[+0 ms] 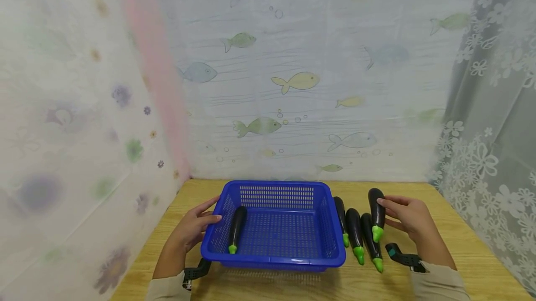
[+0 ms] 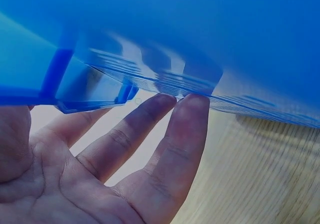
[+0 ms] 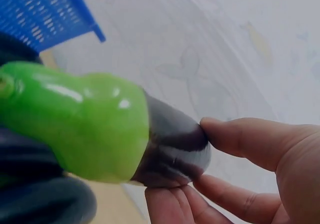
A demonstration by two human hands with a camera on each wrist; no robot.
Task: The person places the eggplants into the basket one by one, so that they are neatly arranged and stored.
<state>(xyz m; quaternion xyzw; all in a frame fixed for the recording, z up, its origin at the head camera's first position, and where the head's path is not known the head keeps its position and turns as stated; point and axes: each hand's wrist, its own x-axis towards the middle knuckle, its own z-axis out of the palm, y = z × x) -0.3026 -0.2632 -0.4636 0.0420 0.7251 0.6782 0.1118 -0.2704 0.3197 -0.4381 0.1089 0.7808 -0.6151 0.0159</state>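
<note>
My right hand pinches a dark eggplant with a green cap between thumb and fingers, above the others at the right of the basket. In the right wrist view the green cap of this eggplant points away from the hand. Beside the blue basket several more eggplants lie on the table. One eggplant lies inside, along the basket's left side. My left hand holds the basket's left rim, thumb on top; its fingers touch the basket's outside from below.
The wooden table runs back to a hanging sheet printed with fish. A flowered sheet hangs at the left, and a lace curtain at the right.
</note>
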